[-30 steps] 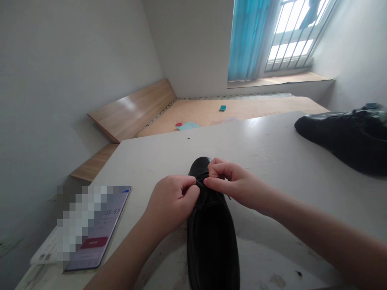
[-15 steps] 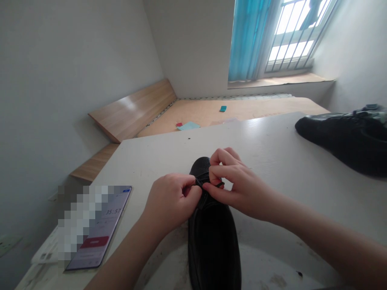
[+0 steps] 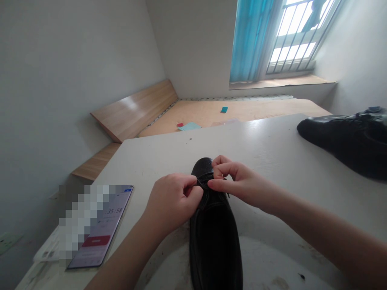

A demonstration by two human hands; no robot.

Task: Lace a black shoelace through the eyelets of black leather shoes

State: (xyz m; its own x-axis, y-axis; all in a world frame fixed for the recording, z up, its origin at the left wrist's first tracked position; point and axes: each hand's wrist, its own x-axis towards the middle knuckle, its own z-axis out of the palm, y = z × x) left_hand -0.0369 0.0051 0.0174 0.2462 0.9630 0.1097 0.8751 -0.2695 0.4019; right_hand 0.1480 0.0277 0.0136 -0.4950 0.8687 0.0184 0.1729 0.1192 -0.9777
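Observation:
A black lace-up shoe (image 3: 216, 241) rests on the white table with its toe pointing away from me and its opening toward me. At the left side of its lacing, my left hand (image 3: 173, 199) is closed, thumb and forefinger pinching the black shoelace (image 3: 204, 182). My right hand (image 3: 234, 179) is over the right side of the lacing, fingers curled and thumb bent in on the lace. A dark lace end hangs below the right hand's fingers. Exactly how the lace runs between the fingertips is partly hidden.
Another black shoe (image 3: 341, 141) stands at the right on the white table (image 3: 160, 157). A phone with a lit screen (image 3: 105, 229) lies at the left edge. Beyond are a wooden bed board (image 3: 139, 108), a light blue item (image 3: 190, 126) and a blue curtain (image 3: 249, 40).
My right hand has shifted slightly to the right and its fingers have changed position on the lace. The left hand stays nearly still. The view has moved a little.

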